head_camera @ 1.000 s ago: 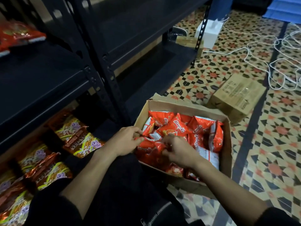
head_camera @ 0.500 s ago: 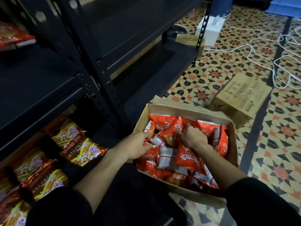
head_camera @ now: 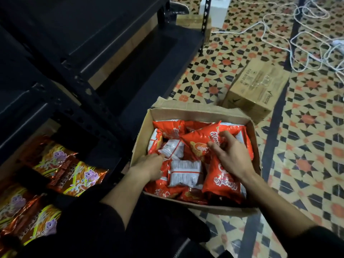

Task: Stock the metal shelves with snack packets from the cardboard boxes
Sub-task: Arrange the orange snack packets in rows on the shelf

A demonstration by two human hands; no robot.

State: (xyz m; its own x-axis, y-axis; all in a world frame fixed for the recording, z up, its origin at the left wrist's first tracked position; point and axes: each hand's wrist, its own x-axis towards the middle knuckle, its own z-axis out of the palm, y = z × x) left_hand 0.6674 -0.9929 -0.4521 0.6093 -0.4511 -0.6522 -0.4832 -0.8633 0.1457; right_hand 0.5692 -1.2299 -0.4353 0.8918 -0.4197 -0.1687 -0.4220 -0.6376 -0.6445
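Note:
An open cardboard box (head_camera: 201, 114) sits on the tiled floor in front of me, full of red snack packets (head_camera: 168, 128). My right hand (head_camera: 229, 156) reaches into the box and grips one red packet (head_camera: 200, 144) between thumb and fingers. My left hand (head_camera: 149, 167) is at the box's left side, its fingers curled down among the packets and partly hidden. The black metal shelves (head_camera: 78, 79) stand to the left. Their bottom level holds several orange-and-yellow snack packets (head_camera: 78, 175).
A closed cardboard box (head_camera: 256, 86) lies on the floor beyond the open one. White cables (head_camera: 290, 34) trail across the patterned tiles at the upper right. A white block (head_camera: 216, 10) stands by the shelf's far post. My dark-clothed knee is at the bottom.
My right hand has moved right and back within the box and now grips a red packet. My left hand has sunk deeper among the packets at the left side.

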